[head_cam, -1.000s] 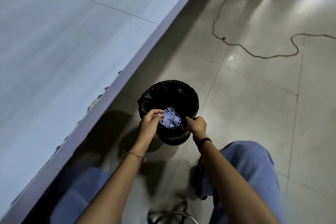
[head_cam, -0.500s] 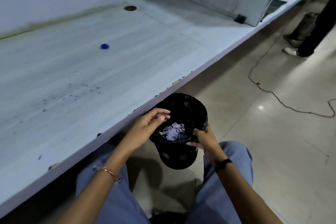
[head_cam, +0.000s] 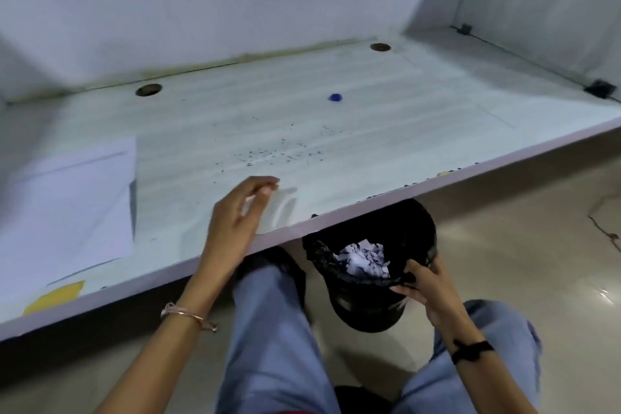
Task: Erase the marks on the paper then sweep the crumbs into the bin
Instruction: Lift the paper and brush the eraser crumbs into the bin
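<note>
I see the left hand point(head_cam: 240, 212) over the near edge of the pale grey desk point(head_cam: 386, 131), fingers loosely curled and part open, holding nothing I can make out. The right hand point(head_cam: 426, 286) is closed on the near rim of the round black liner-fitted bin point(head_cam: 379, 309), which sits below the desk edge and contains crumpled white paper scraps point(head_cam: 364, 259). Dark eraser crumbs point(head_cam: 275, 155) lie scattered mid-desk. The white paper sheet point(head_cam: 67, 205) lies flat at the left of the desk. A small blue object point(head_cam: 335, 97) rests beyond the crumbs.
</note>
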